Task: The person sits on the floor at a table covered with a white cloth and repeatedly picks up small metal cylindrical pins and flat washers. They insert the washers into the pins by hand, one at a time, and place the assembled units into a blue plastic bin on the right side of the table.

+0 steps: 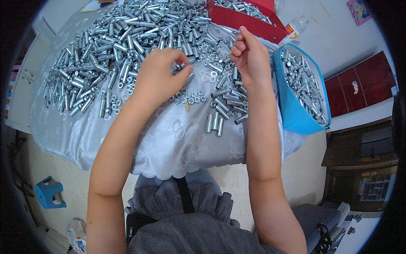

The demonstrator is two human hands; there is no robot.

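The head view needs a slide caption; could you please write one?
Left hand and right hand over loose metal sleeves and nuts, beside an open blue bin.

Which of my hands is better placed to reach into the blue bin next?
Likely your right hand: it's closer to the blue bin, while your left hand is farther left, near the loose hex nuts.

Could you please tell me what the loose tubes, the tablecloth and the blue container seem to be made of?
Tubes: smooth, polished-looking metal, probably plated steel, judging by the bright silvery highlights.
Tablecloth: silvery-white, satin-like fabric; it shines softly and drapes in folds.
Blue container: matte, perhaps stiff fabric or plastic; its sides bow, but the look leaves it open.
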